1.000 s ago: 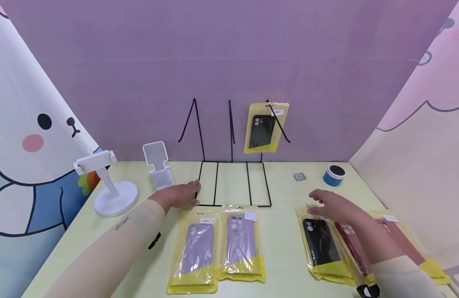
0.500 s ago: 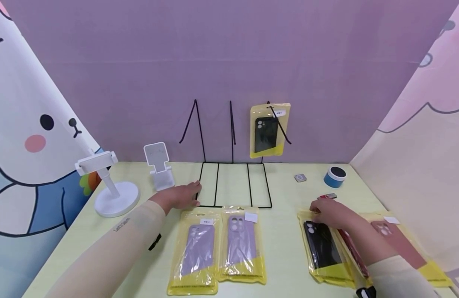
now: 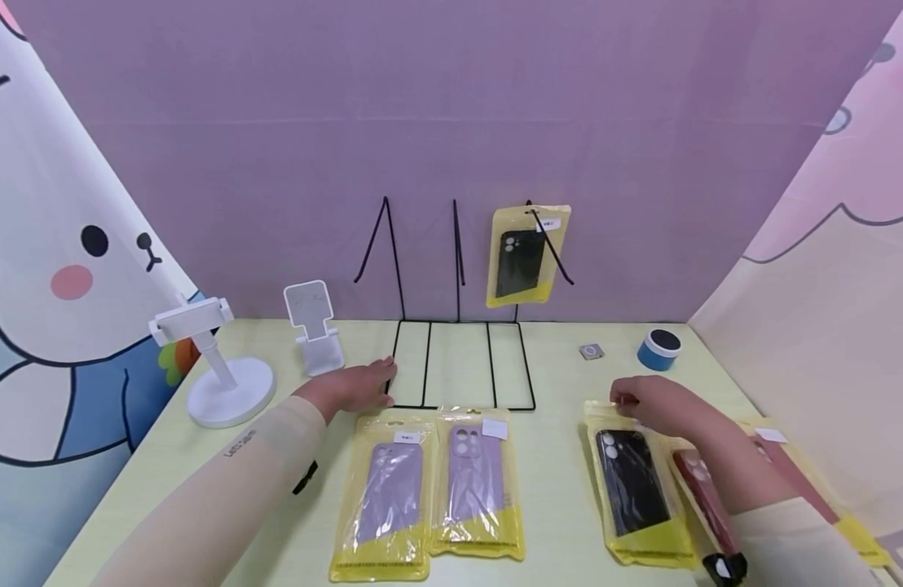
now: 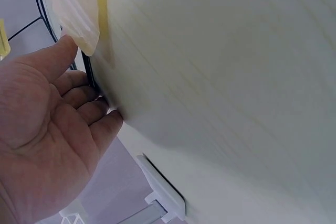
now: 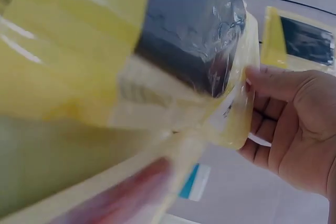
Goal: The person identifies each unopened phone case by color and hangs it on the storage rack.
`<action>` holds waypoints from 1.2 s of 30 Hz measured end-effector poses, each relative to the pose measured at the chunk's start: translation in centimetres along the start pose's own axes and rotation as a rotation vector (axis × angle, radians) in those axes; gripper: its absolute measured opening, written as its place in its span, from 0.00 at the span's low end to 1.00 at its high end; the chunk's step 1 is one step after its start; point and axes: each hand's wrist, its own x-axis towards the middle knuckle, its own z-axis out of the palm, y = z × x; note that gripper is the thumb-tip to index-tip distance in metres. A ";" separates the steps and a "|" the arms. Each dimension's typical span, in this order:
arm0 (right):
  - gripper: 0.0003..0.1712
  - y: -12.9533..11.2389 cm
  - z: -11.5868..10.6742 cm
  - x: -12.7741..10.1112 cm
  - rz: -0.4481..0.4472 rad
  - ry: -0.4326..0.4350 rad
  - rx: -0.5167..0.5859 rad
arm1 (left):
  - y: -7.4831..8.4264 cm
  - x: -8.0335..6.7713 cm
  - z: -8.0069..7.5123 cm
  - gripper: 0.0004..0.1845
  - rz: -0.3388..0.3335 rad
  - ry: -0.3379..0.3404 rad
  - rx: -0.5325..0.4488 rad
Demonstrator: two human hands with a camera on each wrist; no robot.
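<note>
- Your right hand (image 3: 660,405) had the top edge of the black phone case pack (image 3: 635,483) pinched between thumb and fingers. The right wrist view showed it clearly: thumb on one side of the yellow bag's top, fingers (image 5: 273,116) curled behind it.
- That black phone case pack was on the right part of the table (image 3: 561,456), its top end lifted a bit in your grip and the bottom end still down near the front edge.
- Just beside it on the right lay a red phone case pack (image 3: 704,501), partly hidden under your forearm, so I couldn't tell how much the two overlapped.
- Your left hand (image 3: 352,386) was flat on the table with the fingers straight and relaxed, gripping nothing. The fingertips (image 4: 107,121) were right up against the front left corner of the black wire display rack (image 3: 459,363).
- Two purple phone case packs (image 3: 429,489) lay side by side in front of the rack, touching or slightly overlapping, just near your left forearm.
- One more black case in a yellow bag, the hanging pack (image 3: 526,255), was on the rack's right hook against the purple wall.
- Off to the left stood a white phone holder (image 3: 213,359) and a small white folding stand (image 3: 314,326). Far right at the back sat a blue round tin (image 3: 658,348) and a small grey square thing (image 3: 590,351).
</note>
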 end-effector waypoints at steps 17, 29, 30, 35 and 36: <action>0.07 -5.3 -6.3 -1.8 -0.206 0.218 0.122 | 0.0 -0.2 0.0 0.39 -0.003 -0.007 0.001; 0.01 -9.2 -10.0 -1.7 -0.257 0.356 0.100 | -0.2 -0.3 0.2 0.39 -0.009 0.001 -0.012; 0.01 -9.5 -10.4 -1.6 -0.248 0.357 0.099 | -0.2 -0.3 0.2 0.39 -0.006 0.004 -0.016; 0.02 -10.5 -11.9 -1.0 -0.245 0.386 0.075 | -0.2 -0.3 0.1 0.39 -0.004 0.009 -0.030; 0.02 -10.7 -12.1 -0.9 -0.265 0.399 0.068 | -0.2 -0.3 0.1 0.39 -0.005 0.008 -0.029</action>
